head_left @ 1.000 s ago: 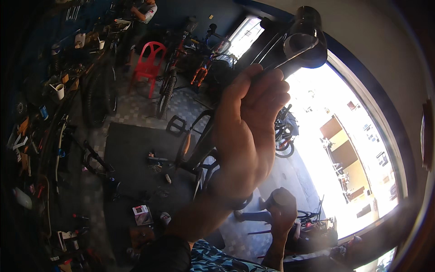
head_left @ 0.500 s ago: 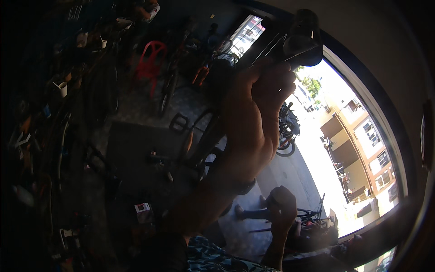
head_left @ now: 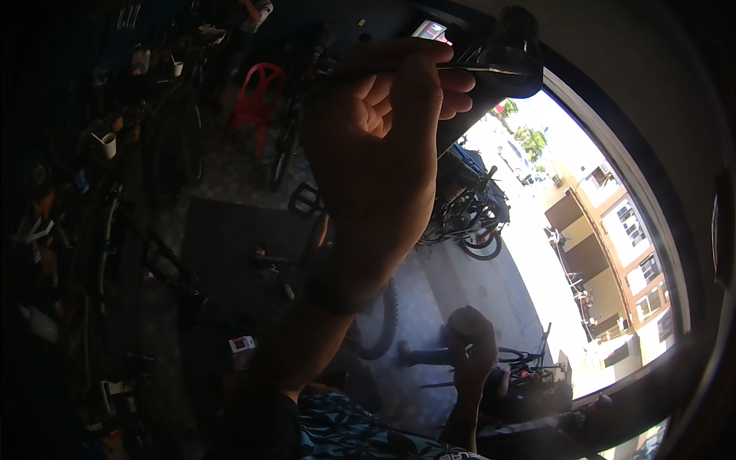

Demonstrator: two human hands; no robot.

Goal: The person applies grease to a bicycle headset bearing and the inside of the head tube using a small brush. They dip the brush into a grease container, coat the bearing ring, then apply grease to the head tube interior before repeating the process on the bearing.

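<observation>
1. Evidently two white containers stand on the cluttered bench at left: a cup (head_left: 109,146) with a thin stick leaning out of it, and a smaller cup (head_left: 178,68) farther up, also with something slender poking out; how full either is cannot be seen.
2. At the top, a dark cylinder (head_left: 514,37) shows a wide mouth turned toward the viewer; its inside is too dim to read.
3. Deep shade swallows most of the bench and floor mat (head_left: 222,245), the left wrist blends into the dark, and a person (head_left: 259,11) is cut off by the upper edge.
4. The left hand (head_left: 376,138), raised, pinches a thin rod (head_left: 491,70) between thumb and forefinger, other fingers loosely curled; the rod's far end lies across the cylinder's mouth, whether touching I cannot tell.
5. Lower down, the right hand (head_left: 475,349) is wrapped around a round object (head_left: 463,322), its kind unclear.
</observation>
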